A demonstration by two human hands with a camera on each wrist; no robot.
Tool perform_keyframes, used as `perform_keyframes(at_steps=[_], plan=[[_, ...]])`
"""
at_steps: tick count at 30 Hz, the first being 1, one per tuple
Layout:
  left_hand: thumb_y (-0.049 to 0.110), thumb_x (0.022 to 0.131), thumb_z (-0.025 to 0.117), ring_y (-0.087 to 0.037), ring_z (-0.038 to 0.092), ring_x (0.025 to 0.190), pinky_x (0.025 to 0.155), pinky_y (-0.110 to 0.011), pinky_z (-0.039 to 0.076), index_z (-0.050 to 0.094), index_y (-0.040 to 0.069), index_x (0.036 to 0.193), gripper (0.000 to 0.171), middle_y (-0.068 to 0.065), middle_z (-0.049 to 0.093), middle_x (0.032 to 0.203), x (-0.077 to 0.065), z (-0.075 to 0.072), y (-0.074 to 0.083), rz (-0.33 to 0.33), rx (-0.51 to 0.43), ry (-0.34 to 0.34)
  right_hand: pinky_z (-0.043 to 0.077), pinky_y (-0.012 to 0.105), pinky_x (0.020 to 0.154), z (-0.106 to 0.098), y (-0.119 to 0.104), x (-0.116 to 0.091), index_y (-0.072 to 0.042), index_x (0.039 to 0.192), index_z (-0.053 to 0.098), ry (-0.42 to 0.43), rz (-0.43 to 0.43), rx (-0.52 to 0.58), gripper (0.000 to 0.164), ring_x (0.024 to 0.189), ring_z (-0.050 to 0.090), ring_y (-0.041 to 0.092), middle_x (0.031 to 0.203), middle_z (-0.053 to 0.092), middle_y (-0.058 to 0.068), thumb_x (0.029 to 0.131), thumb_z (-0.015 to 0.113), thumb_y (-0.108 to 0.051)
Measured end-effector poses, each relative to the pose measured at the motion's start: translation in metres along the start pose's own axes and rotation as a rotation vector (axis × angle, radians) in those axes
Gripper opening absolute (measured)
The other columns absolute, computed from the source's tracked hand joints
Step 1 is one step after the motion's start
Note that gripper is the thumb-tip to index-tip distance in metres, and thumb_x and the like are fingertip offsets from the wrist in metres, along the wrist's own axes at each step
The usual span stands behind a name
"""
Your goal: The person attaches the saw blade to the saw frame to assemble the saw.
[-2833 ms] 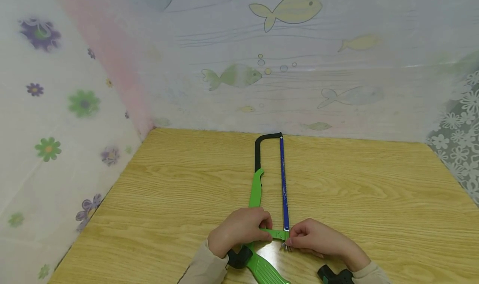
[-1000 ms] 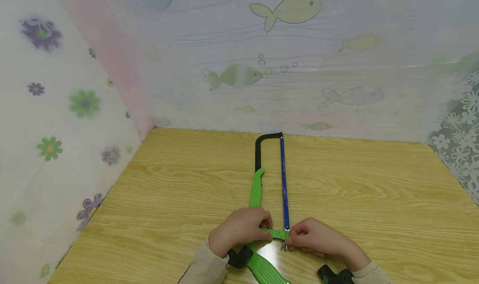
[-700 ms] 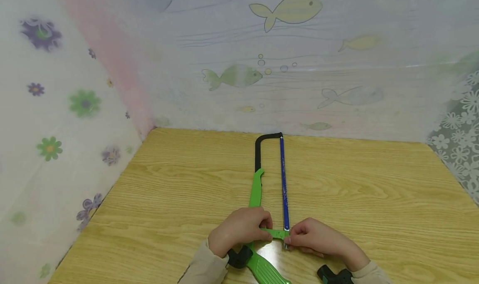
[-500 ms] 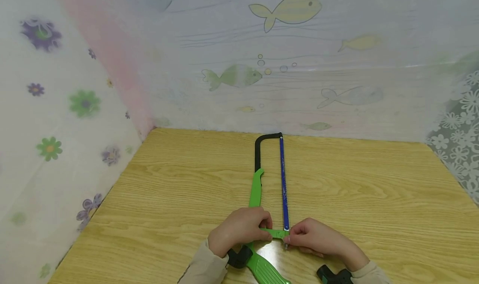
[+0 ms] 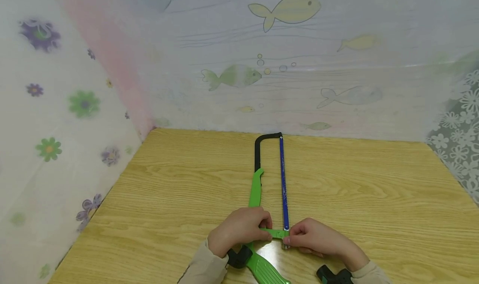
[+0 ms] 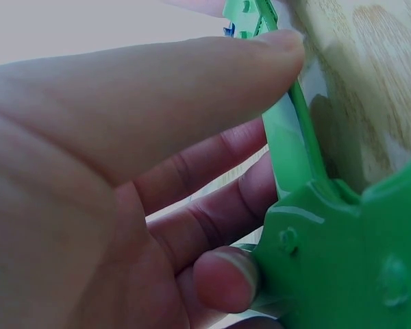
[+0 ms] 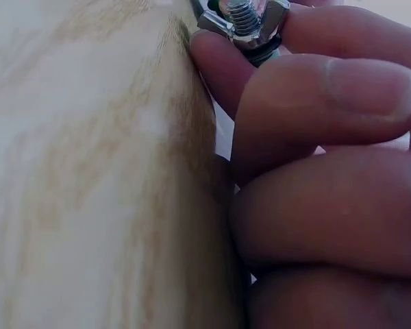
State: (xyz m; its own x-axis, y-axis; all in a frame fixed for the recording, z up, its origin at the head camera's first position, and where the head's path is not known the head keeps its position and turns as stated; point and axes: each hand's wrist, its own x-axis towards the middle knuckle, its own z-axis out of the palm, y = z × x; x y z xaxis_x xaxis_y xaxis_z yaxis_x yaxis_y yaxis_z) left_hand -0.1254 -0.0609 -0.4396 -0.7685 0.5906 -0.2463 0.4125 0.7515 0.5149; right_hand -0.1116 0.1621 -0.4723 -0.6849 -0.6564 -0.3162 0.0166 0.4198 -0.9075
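A hacksaw lies on the table with its green frame (image 5: 255, 188), black front bow (image 5: 258, 151) and blue blade (image 5: 284, 184) pointing away from me. My left hand (image 5: 241, 225) grips the green cross arm near the handle, thumb on one side and fingers curled round the other, as the left wrist view shows. At the near end of the blade, my right hand (image 5: 322, 238) has thumb and forefinger at a silver wing nut (image 7: 275, 17). A threaded bolt (image 7: 244, 16) sticks out through that nut. The blade's near end sits at the green arm's tip.
The wood-grain table (image 5: 366, 184) extends to both sides of the saw. Behind it stands a fish-patterned wall covering (image 5: 224, 34), with a flowered one (image 5: 67, 122) at the left. Black wrist cameras (image 5: 239, 257) sit on both wrists.
The wing nut has turned: its wings looked spread a second ago, narrow half a second ago, and slightly wider now. My right fingertips shifted a little with it; left hand and saw stayed put.
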Motion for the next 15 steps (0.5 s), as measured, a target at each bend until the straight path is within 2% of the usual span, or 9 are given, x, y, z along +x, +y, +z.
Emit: perform_keyframes(at_steps=[8,15], plan=[[0.033,0.075,0.070,-0.004,0.045,0.060,0.055,-0.022,0.038,0.059,0.028,0.079,0.013,0.015,0.046,0.073,-0.0003,-0.0003,0.0010,-0.013,0.016,-0.007,0.021,0.021,0.033,-0.0006,-0.0009,-0.0003,-0.003,0.067,0.057,0.018,-0.016,0.000,0.034,0.035,0.026,0.004,0.047,0.036,-0.007,0.084,0.060,-0.033],[0.032,0.075,0.071,-0.004,0.044,0.059,0.054,-0.022,0.037,0.059,0.027,0.078,0.013,0.014,0.046,0.072,0.0007,-0.0002,-0.0007,-0.005,-0.002,-0.002,0.022,0.020,0.036,-0.0001,0.0020,0.0000,-0.009,0.068,0.056,0.041,-0.032,-0.032,0.027,0.038,0.028,0.003,0.049,0.036,-0.010,0.083,0.062,-0.032]])
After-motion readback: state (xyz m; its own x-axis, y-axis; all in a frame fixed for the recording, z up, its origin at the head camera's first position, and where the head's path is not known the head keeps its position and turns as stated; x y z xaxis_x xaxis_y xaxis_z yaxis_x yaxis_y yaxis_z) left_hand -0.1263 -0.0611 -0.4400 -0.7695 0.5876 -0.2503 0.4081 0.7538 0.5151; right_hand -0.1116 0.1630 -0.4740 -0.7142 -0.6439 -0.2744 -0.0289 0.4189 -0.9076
